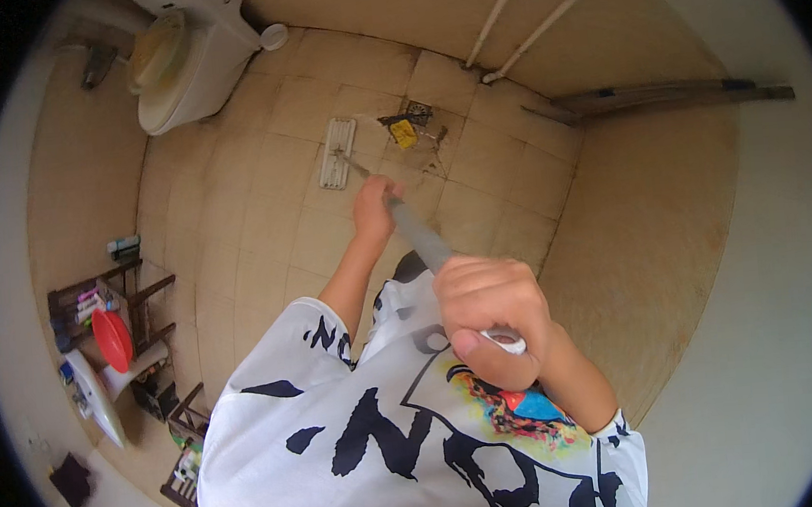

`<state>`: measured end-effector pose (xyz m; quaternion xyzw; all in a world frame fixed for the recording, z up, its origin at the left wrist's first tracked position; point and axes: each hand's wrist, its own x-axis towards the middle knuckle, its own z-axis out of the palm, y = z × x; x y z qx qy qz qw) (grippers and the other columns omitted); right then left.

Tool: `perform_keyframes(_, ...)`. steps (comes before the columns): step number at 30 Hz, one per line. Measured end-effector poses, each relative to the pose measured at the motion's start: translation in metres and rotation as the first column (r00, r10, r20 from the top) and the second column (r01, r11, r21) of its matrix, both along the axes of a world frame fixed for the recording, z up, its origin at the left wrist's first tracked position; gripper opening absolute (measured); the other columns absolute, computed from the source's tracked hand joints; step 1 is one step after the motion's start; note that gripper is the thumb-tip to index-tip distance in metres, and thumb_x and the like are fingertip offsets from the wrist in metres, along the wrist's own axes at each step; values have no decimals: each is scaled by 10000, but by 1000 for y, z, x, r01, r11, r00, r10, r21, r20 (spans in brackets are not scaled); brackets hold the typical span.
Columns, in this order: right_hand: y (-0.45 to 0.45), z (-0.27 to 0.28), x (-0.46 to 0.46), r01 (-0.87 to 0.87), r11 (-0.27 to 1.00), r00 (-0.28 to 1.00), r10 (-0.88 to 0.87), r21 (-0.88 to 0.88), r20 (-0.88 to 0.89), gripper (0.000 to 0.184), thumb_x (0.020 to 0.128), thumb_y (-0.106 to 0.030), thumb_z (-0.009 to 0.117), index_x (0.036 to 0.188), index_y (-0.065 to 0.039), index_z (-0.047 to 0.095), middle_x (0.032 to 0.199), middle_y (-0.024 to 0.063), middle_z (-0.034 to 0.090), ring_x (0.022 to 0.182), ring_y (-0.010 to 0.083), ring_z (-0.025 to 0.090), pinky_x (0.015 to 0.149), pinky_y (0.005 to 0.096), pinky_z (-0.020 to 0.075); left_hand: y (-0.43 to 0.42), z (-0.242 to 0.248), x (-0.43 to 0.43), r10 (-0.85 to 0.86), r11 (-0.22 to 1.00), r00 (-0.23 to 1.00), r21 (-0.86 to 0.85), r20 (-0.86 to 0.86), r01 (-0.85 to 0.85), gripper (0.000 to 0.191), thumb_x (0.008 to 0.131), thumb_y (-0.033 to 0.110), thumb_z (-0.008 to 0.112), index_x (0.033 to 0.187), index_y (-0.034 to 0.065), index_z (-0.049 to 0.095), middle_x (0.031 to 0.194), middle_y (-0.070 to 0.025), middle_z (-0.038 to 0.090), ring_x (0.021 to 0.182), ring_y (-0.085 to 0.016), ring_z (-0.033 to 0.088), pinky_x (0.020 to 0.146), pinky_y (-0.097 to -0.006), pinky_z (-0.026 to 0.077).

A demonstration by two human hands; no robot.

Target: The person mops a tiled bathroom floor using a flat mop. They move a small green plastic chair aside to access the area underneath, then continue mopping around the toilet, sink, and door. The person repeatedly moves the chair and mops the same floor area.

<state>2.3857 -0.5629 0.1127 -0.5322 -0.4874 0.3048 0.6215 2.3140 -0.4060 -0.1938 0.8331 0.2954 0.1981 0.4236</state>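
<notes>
A flat mop's pale rectangular head (332,175) lies on the tiled floor, and its grey handle (420,236) slants up towards me. My left hand (375,209) is closed around the lower part of the handle, not far above the head. Nearer the camera, my right hand (494,304) grips the handle's top end, where a white end with a hanging hole shows. To the right of the mop head, a yellow object (403,133) and dark debris lie beside a floor drain (419,112).
A white toilet (182,92) stands at upper left, near a small white round container (274,36). White pipes (538,25) run down the far wall. Long poles (680,99) lean at right. Along the left wall are a washbasin (92,400), a red basin (113,341) and dark racks (151,291).
</notes>
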Motion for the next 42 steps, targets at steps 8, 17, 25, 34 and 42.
perform_keyframes(8, 0, 38, -5, -159, 977, 982, 172, -141, 83, 92, 608, -49, 600, 579, -47, 513, 508, 65, 441, 481, 271, 457, 522, 345, 385, -25, 6, 19, -39, 997, 965, -55, 261, 55, 146, 791, 83, 715, 795, 31, 578, 757, -127, 577, 715, -297, 570, 617, -343, 455)
perform_keyframes(17, -7, 41, 8, -203, 977, 964, 212, -72, 158, 86, 603, -70, 617, 592, -46, 535, 500, 60, 430, 470, 274, 444, 491, 357, 359, -43, 31, 51, -68, 994, 984, -70, 164, 81, 174, 763, 120, 725, 766, 31, 576, 763, -129, 578, 749, -303, 574, 645, -366, 451)
perform_keyframes(25, -71, 96, 17, -488, 817, 869, 489, 306, 79, 229, 816, -213, 524, 635, -74, 503, 541, 28, 407, 430, 184, 407, 403, 308, 295, -64, 109, 21, -688, 665, 695, -199, 210, 719, 164, 730, 64, 713, 727, 29, 553, 751, -142, 575, 764, -331, 568, 647, -388, 443)
perform_keyframes(34, -64, 67, 5, -83, 955, 990, 112, 285, -86, 388, 739, -386, 690, 599, -47, 565, 584, 74, 545, 438, 213, 477, 426, 302, 387, -94, 85, -10, -431, 810, 858, -298, 280, 505, 357, 824, 185, 723, 647, 15, 464, 614, -139, 468, 549, -297, 436, 506, -378, 360)
perform_keyframes(42, -47, 58, -28, -156, 965, 981, 177, 208, -85, 194, 619, -224, 653, 628, -45, 577, 593, 57, 465, 423, 212, 431, 377, 312, 300, -103, 53, -32, -370, 855, 909, -312, 191, 414, 332, 831, 108, 692, 642, 21, 433, 600, -126, 427, 539, -253, 383, 493, -362, 336)
